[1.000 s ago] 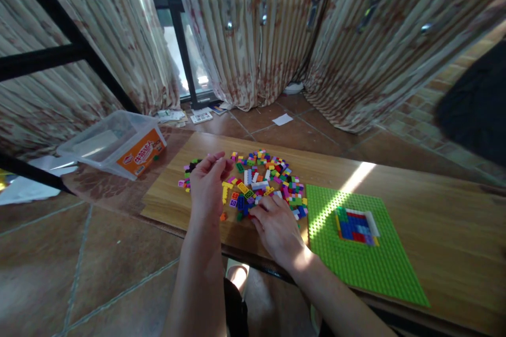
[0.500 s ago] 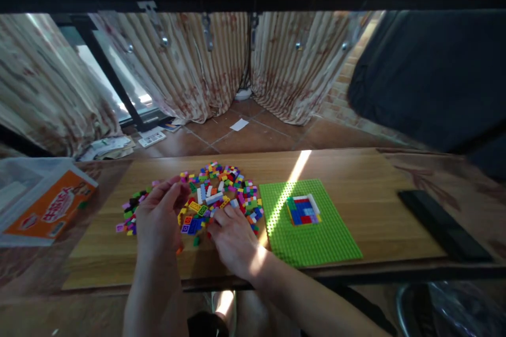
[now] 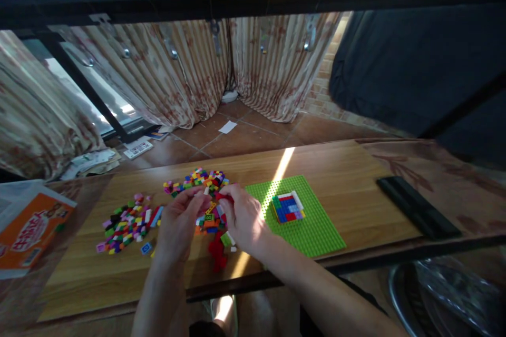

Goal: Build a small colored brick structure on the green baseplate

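My left hand [image 3: 179, 221] is pinched above the loose bricks, a small white brick [image 3: 206, 190] at its fingertips. Beside it, my right hand [image 3: 243, 218] has thumb and fingers closed on a red brick [image 3: 220, 198], partly hidden by the fingers. Under and behind both hands lies a pile of mixed toy bricks [image 3: 195, 176]. Several red pieces [image 3: 217, 253] lie in front of it, near the table edge. To the right, a green baseplate [image 3: 316, 231] carries a low square build [image 3: 288, 207] of blue, red, white, green and yellow bricks.
Another heap of bricks [image 3: 126, 226] lies on the left of the wooden tabletop [image 3: 87, 279]. A clear box with an orange label [image 3: 35, 226] stands at far left. A long black object [image 3: 419, 208] lies at the right end. Curtains [image 3: 190, 73] hang behind.
The view has swung right. My hands have come closer together, and the right has lifted from the pile with a red brick. The bricks are spread differently, with red pieces now in front.
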`<state>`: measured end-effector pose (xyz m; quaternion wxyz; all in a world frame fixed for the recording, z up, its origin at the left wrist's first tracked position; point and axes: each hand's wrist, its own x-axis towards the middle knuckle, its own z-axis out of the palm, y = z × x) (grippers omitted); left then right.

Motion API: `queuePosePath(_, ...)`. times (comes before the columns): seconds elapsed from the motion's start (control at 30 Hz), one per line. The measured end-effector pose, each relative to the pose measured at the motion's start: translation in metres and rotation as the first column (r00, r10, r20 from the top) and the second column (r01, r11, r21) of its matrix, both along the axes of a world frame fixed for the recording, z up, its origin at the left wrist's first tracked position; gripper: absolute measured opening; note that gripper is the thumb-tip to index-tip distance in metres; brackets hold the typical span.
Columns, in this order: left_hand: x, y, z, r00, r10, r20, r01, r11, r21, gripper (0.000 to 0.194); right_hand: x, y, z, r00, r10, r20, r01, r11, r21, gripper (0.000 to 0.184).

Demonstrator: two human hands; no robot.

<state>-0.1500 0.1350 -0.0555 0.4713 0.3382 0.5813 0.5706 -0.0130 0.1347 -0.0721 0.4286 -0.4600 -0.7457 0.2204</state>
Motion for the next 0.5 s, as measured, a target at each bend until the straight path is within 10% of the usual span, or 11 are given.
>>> queuePosePath(0.13,0.032,-0.003,-0.006,0.963,-0.228,0.145,0.238,0.97,-0.057,0.035,0.016,0.004,0.001,0.982,-0.003,-0.187,0.01,0.999,0.036,0.022)
queuePosePath(0.5,0.064,0.009,-0.014,0.811,-0.233,0.537,0.284,0.959,-0.012,0.017,0.053,0.008,-0.002,0.992,0.098,-0.075,-0.089,0.989,0.12,0.025)
